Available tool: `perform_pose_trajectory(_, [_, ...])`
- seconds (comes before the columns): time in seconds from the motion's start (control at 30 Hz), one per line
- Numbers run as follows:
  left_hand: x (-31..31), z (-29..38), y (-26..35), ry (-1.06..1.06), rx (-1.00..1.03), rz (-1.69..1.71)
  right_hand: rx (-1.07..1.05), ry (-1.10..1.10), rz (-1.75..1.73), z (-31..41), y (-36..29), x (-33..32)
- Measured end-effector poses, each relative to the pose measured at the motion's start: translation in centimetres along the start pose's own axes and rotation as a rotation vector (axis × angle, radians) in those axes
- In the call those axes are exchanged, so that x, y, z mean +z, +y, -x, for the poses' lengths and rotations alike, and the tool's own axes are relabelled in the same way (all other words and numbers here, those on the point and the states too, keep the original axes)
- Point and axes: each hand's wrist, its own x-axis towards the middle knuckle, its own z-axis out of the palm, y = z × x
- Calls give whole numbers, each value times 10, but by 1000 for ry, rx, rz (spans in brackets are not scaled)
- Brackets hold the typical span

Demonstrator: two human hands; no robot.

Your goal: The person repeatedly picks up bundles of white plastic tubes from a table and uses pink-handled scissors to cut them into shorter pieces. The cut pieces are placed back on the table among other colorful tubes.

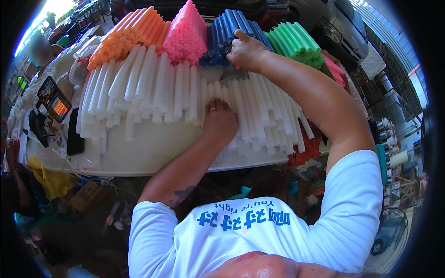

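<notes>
My left hand [220, 116], wearing a ring, lies palm down at the front middle of the table. Its fingertips touch white candles [211, 89]; whether it grips any is hidden. Farther back, my right hand [247, 51] is at the stack of dark blue candles [229, 26], fingers curled and thumb raised. What lies inside those fingers cannot be seen. Loose white candles spread in layers to the left [135, 80] and right [257, 107] of my left hand. Stacks of orange candles [128, 31], pink candles [186, 36] and green candles [295, 43] stand along the back.
The white table [156, 142] has a curved front edge. At its left are a propped phone with a lit screen [55, 99], a black flat object [74, 132] and cables. A fan [389, 236] stands at lower right. A person [41, 52] is at far left, a parked vehicle [333, 31] behind.
</notes>
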Motion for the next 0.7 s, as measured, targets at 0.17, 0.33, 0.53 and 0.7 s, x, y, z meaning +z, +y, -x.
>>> perform_pose_trajectory(0.17, [-39, 7, -22, -183, 166, 255, 197, 154, 28, 26, 14, 15])
perform_pose_trajectory(0.33, [-61, 21, -38, -472, 434, 260, 268, 202, -16, 63, 19, 26])
perform_pose_trajectory(0.53, [-42, 8, -29, -348, 197, 210, 484, 368, -170, 129, 5, 21])
perform_pose_trajectory(0.7, [-24, 2, -36, -200, 141, 209, 688, 448, -506, 228, -43, 5])
